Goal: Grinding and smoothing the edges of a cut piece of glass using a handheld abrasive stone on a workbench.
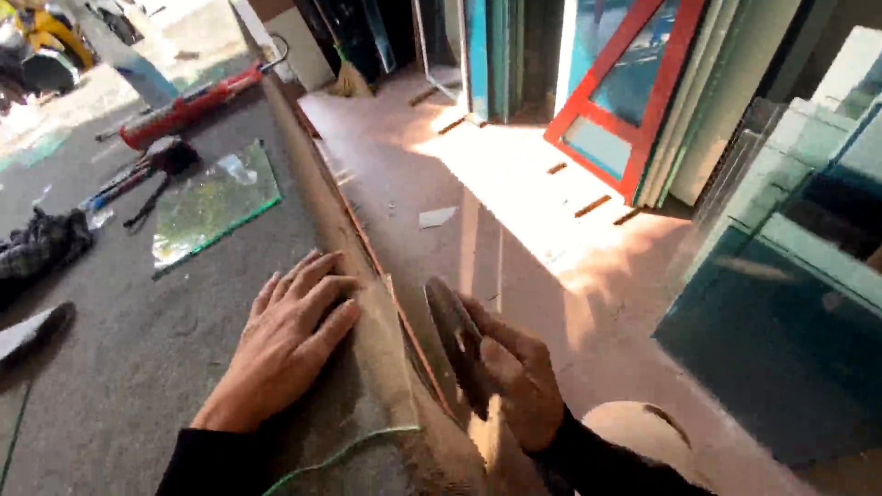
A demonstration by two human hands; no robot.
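A: From the head view, where are the hands?

B: The left hand [289, 344] lies flat on the grey felt-covered table [119, 367], fingers [312, 289] spread and released, holding nothing, just beside the table's worn edge. The right hand [510, 377] is off the edge, over the floor [514, 184], fingers [496, 321] wrapped around a dark, flat, rounded piece [450, 335] held upright close to the edge. I cannot tell what that piece is made of.

A: And what lies on the table?

B: A small pane of glass [216, 202] with a green edge lies flat, well apart from the left hand. Beyond it are a red caulking gun [188, 106] and dark pliers [142, 174]; a dark rag [41, 243] lies at the left.

A: Off the table?

B: Sunlit floor, with a red-framed window [625, 92] leaning at the back and stacked glass sheets [799, 230] on the right.
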